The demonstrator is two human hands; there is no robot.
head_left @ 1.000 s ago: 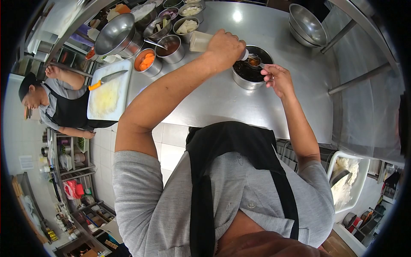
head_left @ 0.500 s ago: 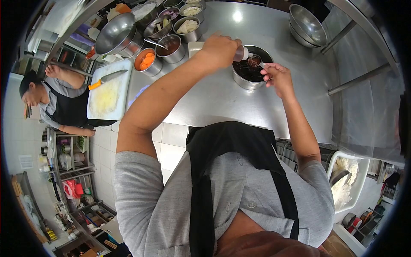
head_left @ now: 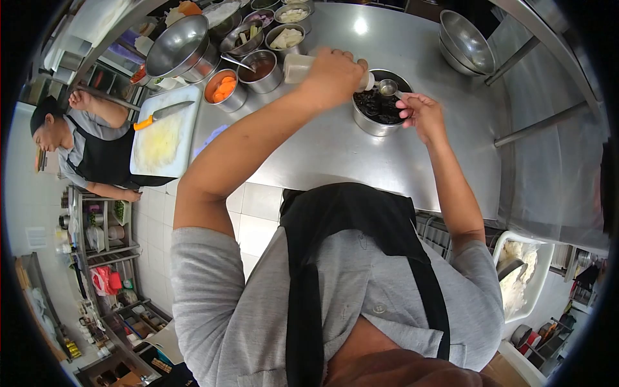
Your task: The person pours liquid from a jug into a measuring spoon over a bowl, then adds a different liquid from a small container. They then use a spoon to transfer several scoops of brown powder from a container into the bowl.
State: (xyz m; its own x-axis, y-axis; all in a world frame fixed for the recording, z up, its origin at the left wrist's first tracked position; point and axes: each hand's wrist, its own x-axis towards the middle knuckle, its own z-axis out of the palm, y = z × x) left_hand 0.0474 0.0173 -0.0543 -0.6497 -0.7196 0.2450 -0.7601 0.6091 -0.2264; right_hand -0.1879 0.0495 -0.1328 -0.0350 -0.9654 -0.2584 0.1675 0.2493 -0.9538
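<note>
My left hand point(head_left: 334, 77) is wrapped round a translucent bottle point(head_left: 298, 69), which lies nearly sideways with its pale cap end pointing right. Close to that cap is a metal measuring spoon point(head_left: 387, 88), its handle pinched in the fingers of my right hand point(head_left: 422, 116). The spoon's bowl looks like bare bright metal. Below both sits a round steel pot point(head_left: 378, 128) with dark, glossy pieces point(head_left: 380, 106) inside. My fingers hide the middle of the bottle.
Left of the bottle stand steel pots of brown sauce point(head_left: 261, 64) and orange carrot pieces point(head_left: 224, 89). A knife point(head_left: 164, 115) lies on a white cutting board point(head_left: 174, 151), near a co-worker point(head_left: 93, 145). Steel bowls point(head_left: 467, 42) sit back right, by a metal rack post point(head_left: 541, 122).
The spoon's bowl, dark brown inside before, now shows bright metal and has risen slightly. The bottle has shifted slightly, and more of its body shows left of my hand.
</note>
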